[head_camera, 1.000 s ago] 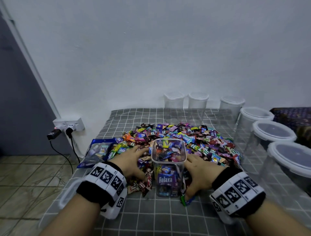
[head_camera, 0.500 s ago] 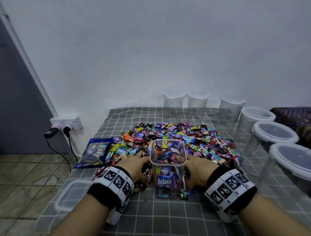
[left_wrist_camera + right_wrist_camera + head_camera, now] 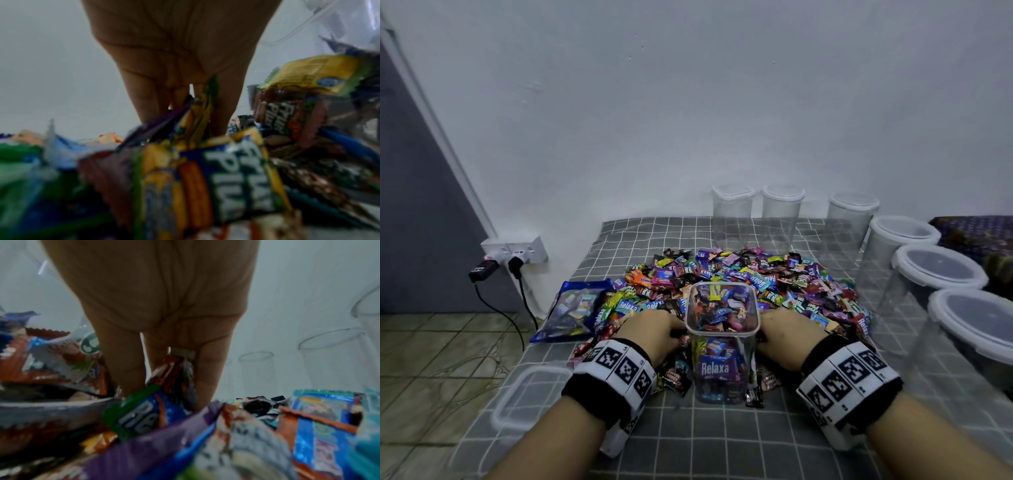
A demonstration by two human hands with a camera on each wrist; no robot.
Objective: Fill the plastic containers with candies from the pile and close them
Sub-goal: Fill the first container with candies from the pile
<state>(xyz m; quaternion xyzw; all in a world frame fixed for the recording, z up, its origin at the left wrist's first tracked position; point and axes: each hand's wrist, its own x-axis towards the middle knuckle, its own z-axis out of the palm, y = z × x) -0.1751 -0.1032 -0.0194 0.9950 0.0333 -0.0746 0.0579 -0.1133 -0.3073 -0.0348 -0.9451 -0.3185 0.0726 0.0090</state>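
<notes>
Both grips unclear: left hand (image 3: 654, 329) and right hand (image 3: 789, 334) fingertips buried in candies (image 3: 784, 277).

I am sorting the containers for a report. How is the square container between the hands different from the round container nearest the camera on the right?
The square container is open on top, while the round container wears its white-rimmed lid. The square container holds candies almost to its rim; the round one shows none. The square one has rounded corners and looks narrower; the round one looks wider. Both are clear plastic and stand upright on the checked cloth.
</notes>
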